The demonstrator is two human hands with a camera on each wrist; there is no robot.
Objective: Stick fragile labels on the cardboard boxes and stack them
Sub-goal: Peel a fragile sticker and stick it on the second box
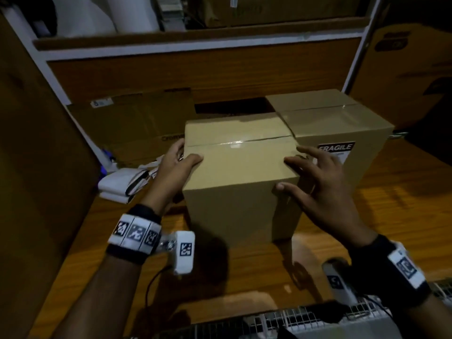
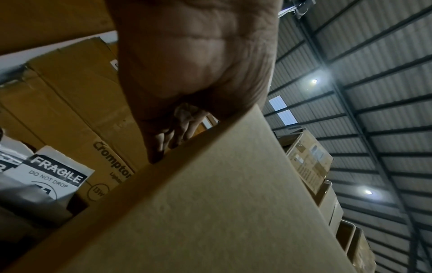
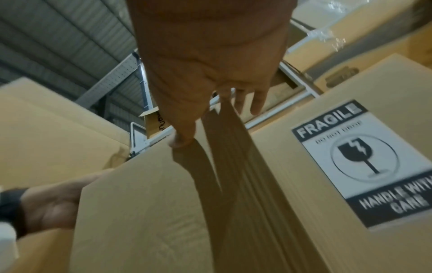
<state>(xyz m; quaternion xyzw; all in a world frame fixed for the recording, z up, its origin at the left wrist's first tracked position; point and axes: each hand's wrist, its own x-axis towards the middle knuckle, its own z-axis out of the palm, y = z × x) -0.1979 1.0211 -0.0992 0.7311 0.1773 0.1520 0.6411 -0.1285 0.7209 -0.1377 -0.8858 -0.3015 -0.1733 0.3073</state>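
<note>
Here, in the head view, I see a plain box (image 1: 241,172) at frame centre on the wooden table (image 1: 244,277). My left hand (image 1: 175,165) clasps its left top edge, thumb on the lid, the other fingers down the side. My right hand (image 1: 318,184) spreads relaxed fingers over its right top corner. Touching it at upper right stands a second box (image 1: 342,118) with a FRAGILE label (image 1: 336,149). Loose labels (image 1: 127,182) lie at middle left.

In the left wrist view, my fingers (image 2: 158,144) curl over the box (image 2: 210,212) edge at centre; a spare label (image 2: 53,175) shows at lower left.

In the right wrist view, the straight fingers (image 3: 254,99) hover over the box (image 3: 151,203); the thumb touches its edge. The labelled box (image 3: 304,230) fills the right of the frame, its label (image 3: 364,162) at centre right.
</note>
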